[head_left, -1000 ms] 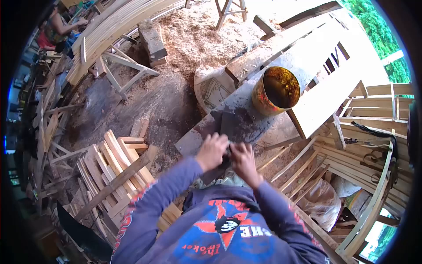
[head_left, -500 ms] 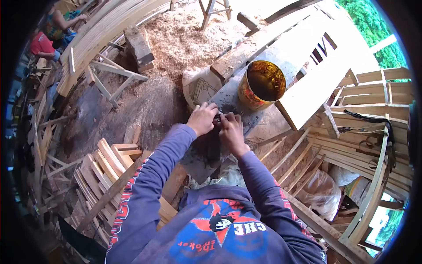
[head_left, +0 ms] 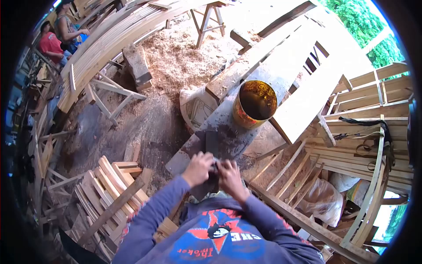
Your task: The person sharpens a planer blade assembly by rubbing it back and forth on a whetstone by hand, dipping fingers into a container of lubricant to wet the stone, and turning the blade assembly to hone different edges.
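My left hand (head_left: pixel 199 170) and my right hand (head_left: pixel 230 177) are close together, fingers curled round a small dark object with a pale glint that I cannot make out. Under and just beyond them, a dark rectangular block (head_left: pixel 211 143) lies on the wet, stained end of a plank bench (head_left: pixel 182 162). Farther along the bench stands an open round tin (head_left: pixel 243 115), red and yellow outside, with a golden inner wall and dark contents.
Cut wood strips (head_left: pixel 105 180) are piled at the left. A trestle (head_left: pixel 115 100) and long boards (head_left: pixel 110 42) are beyond. Two people (head_left: pixel 66 33) are at the upper left. Slatted wood (head_left: pixel 365 110) and plastic bags (head_left: pixel 323 198) are at the right.
Over the last second both hands moved forward along the dark block, then back toward my body, staying together. The view has shifted, and both people at the upper left now show more fully.
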A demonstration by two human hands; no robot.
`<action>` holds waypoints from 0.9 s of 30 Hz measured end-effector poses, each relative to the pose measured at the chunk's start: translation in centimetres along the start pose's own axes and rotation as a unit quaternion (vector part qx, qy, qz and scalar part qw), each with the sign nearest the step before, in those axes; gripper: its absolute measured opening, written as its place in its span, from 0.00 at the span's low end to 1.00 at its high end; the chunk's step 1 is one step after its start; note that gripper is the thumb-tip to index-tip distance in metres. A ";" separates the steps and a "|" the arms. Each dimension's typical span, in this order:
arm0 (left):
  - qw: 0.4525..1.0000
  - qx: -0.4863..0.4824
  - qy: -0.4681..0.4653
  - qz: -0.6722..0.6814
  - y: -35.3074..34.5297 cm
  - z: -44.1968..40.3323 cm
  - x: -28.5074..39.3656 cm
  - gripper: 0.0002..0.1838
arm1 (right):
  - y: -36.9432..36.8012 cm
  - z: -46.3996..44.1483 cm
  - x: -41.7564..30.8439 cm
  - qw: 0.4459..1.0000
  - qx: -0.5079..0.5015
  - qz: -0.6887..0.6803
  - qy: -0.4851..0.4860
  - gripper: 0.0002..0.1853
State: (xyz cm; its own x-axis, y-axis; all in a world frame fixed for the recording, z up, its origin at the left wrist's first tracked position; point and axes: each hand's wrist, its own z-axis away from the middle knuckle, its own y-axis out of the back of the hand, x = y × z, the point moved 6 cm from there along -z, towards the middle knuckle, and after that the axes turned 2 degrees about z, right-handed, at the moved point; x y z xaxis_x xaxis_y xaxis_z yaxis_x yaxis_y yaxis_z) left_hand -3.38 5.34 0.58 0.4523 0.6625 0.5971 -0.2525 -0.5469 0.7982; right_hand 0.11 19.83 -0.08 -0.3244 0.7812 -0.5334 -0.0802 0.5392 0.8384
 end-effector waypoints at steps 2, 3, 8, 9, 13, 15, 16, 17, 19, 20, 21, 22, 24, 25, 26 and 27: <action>1.000 0.023 0.004 -0.019 0.0 -0.4 0.0 0.16 | -0.6 -0.5 0.6 0.999 0.037 0.003 0.010 0.26; 0.998 0.028 0.020 -0.049 0.4 -2.0 -1.3 0.15 | 0.4 -3.2 0.4 1.000 0.012 0.002 -0.009 0.24; 0.985 0.164 0.049 -0.016 8.0 -8.7 -3.0 0.17 | 1.9 -13.0 3.1 0.989 0.113 -0.094 0.028 0.21; 0.985 0.162 0.059 -0.019 9.5 -8.5 -2.0 0.17 | 2.7 -13.0 3.6 0.986 0.108 -0.128 -0.007 0.16; 0.914 0.319 0.170 0.185 12.5 -5.0 -2.6 0.18 | 4.4 -10.6 5.0 0.695 -0.134 -0.664 -0.239 0.18; 0.844 0.316 0.223 0.371 9.7 -4.0 -3.9 0.18 | 5.4 -9.0 3.6 0.469 -0.168 -0.812 -0.305 0.23; 0.808 0.303 0.231 0.449 9.4 -4.4 -2.1 0.18 | 6.2 -8.9 2.9 0.431 -0.182 -0.834 -0.291 0.23; 0.767 0.290 0.237 0.522 9.1 -4.7 0.1 0.19 | 6.8 -9.0 2.4 0.391 -0.199 -0.855 -0.276 0.23; 0.760 0.257 0.245 0.544 9.5 -5.3 3.5 0.19 | 7.9 -9.2 1.3 0.292 -0.284 -0.883 -0.231 0.21; 0.758 0.259 0.253 0.542 9.9 -5.4 4.7 0.19 | 8.3 -9.4 1.1 0.280 -0.284 -0.885 -0.240 0.20; 0.757 0.261 0.260 0.540 10.3 -5.6 6.0 0.19 | 8.8 -9.5 0.9 0.269 -0.283 -0.886 -0.249 0.20; 0.756 0.270 0.265 0.534 10.7 -5.8 7.2 0.19 | 9.4 -9.7 0.8 0.263 -0.291 -0.882 -0.261 0.20; 0.752 0.326 0.255 0.513 11.9 -5.9 9.2 0.18 | 9.2 -10.3 1.1 0.258 -0.314 -0.876 -0.261 0.20; 0.750 0.336 0.260 0.506 12.2 -6.0 10.2 0.18 | 9.2 -10.5 1.1 0.259 -0.325 -0.871 -0.262 0.20; 0.758 0.355 0.261 0.482 12.6 -6.0 11.2 0.18 | 9.4 -10.7 1.1 0.247 -0.333 -0.870 -0.267 0.20; 0.764 0.372 0.262 0.457 12.9 -6.0 11.8 0.17 | 9.3 -10.8 1.2 0.242 -0.345 -0.867 -0.266 0.20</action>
State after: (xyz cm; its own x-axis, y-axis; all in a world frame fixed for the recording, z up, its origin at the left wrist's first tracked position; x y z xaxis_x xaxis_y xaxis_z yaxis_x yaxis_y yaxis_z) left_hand -6.45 9.17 18.37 -0.0757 -0.1621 0.9839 0.3864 -0.9144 -0.1209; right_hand -11.25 22.38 8.30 0.9136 -0.4013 0.0648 0.1413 0.1642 -0.9763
